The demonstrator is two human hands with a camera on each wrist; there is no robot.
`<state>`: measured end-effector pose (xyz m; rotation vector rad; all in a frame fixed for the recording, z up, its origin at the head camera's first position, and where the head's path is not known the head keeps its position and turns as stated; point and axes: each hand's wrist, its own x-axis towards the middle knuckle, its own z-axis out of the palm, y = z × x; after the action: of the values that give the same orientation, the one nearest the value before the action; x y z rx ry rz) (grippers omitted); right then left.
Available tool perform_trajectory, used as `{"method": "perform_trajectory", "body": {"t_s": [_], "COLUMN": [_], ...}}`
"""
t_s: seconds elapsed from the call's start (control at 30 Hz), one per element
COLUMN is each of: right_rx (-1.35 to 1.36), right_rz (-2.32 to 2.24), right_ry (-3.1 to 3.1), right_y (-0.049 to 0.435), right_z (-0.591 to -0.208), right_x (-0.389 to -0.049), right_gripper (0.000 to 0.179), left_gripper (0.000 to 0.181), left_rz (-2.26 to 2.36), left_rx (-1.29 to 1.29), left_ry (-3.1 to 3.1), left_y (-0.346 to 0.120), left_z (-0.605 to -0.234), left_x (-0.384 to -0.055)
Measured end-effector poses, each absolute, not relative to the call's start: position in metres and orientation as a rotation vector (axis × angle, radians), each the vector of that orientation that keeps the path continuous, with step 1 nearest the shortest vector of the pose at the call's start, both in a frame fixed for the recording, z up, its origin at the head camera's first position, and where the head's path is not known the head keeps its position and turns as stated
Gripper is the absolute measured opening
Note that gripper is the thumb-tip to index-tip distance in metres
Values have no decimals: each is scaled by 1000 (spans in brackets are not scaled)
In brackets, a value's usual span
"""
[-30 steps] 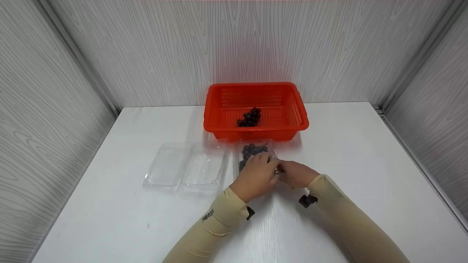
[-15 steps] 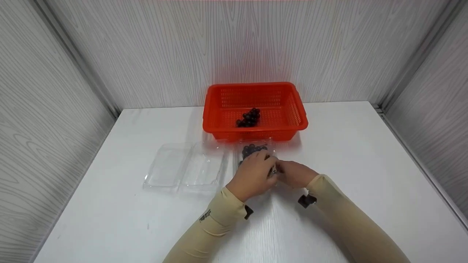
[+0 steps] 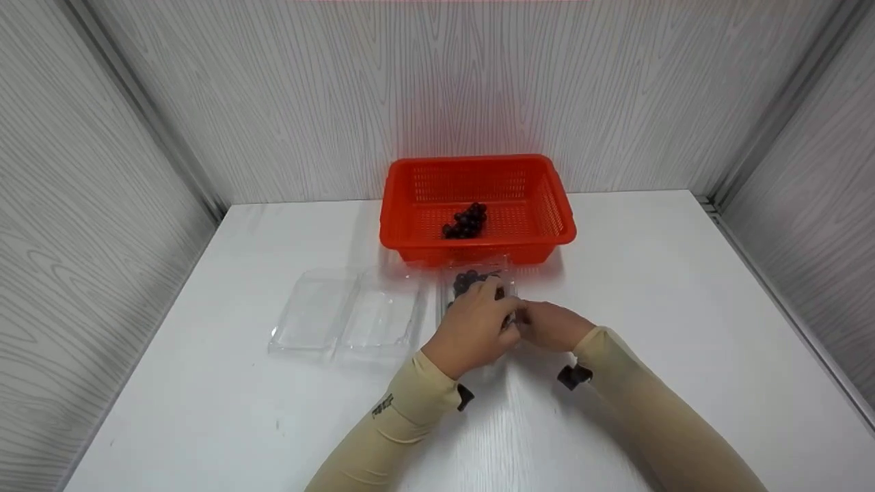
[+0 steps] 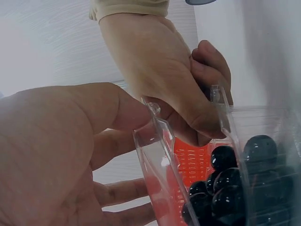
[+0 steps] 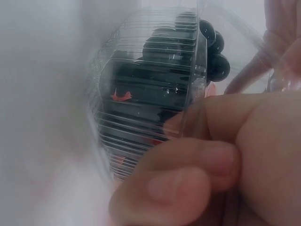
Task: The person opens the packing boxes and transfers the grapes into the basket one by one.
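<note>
A clear plastic clamshell box (image 5: 148, 82) with dark grapes (image 3: 467, 280) in it stands partly unfolded in front of the red basket. My left hand (image 3: 472, 331) reaches across it and pinches the upper edge of one clear flap (image 4: 155, 174) between thumb and fingers. From the other side, my right hand (image 3: 552, 325) grips the box's opposite edge, its fingertips bent over the rim beside the grapes. In the left wrist view the two plastic halves stand apart, with grapes showing between them. In the head view the hands hide most of the box.
The red basket (image 3: 478, 242) is at the back of the white table (image 3: 649, 287), holding another bunch of dark grapes (image 3: 466, 221). A second clear clamshell (image 3: 311, 314) lies unfolded to the left. Pale wood-grain panels (image 3: 307, 102) rise around the table.
My left hand has shifted slightly left, and the box's far clear edge has risen a little. The right hand has kept its place; the basket and second clamshell have stayed put.
</note>
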<state>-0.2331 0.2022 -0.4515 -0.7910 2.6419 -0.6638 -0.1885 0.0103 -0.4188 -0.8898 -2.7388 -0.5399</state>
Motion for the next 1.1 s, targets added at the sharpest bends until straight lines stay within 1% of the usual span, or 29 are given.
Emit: {"method": "perform_trajectory", "body": {"t_s": [0.1, 0.17, 0.27, 0.4, 0.53, 0.6, 0.83, 1.03, 1.1], "right_rx": [-804, -815, -804, -694, -596, -581, -617, -653, -664], "right_rz": [-673, -663, -623, -592, -569, -553, -522, -510, -520], "right_ry": [2631, 2634, 2646, 2631, 2634, 2646, 2649, 2640, 2638], "right_y": [204, 205, 207, 210, 211, 211, 211, 215, 215], "right_z": [-451, -450, -449, -445, -441, -439, -438, -435, -434], "right_x": [-232, -232, -232, -232, -233, -233, -233, -233, -234], "right_gripper": [45, 45, 39, 29, 17, 15, 17, 20, 20], "left_gripper": [35, 34, 33, 45, 49, 51, 53, 61, 61], "left_rz": [-583, -610, -616, -567, -539, -557, -618, -582, -579], "left_rx": [-874, -868, -881, -914, -922, -909, -820, -794, -758], "left_ry": [-2752, -2769, -2809, -2841, -2793, -2773, -2798, -2791, -2796], "left_y": [9, 9, 10, 11, 8, 4, -15, -37, -47], "left_z": [-417, -415, -414, -413, -410, -407, -390, -377, -373], "left_x": [-187, -185, -184, -185, -187, -187, -182, -178, -177]}}
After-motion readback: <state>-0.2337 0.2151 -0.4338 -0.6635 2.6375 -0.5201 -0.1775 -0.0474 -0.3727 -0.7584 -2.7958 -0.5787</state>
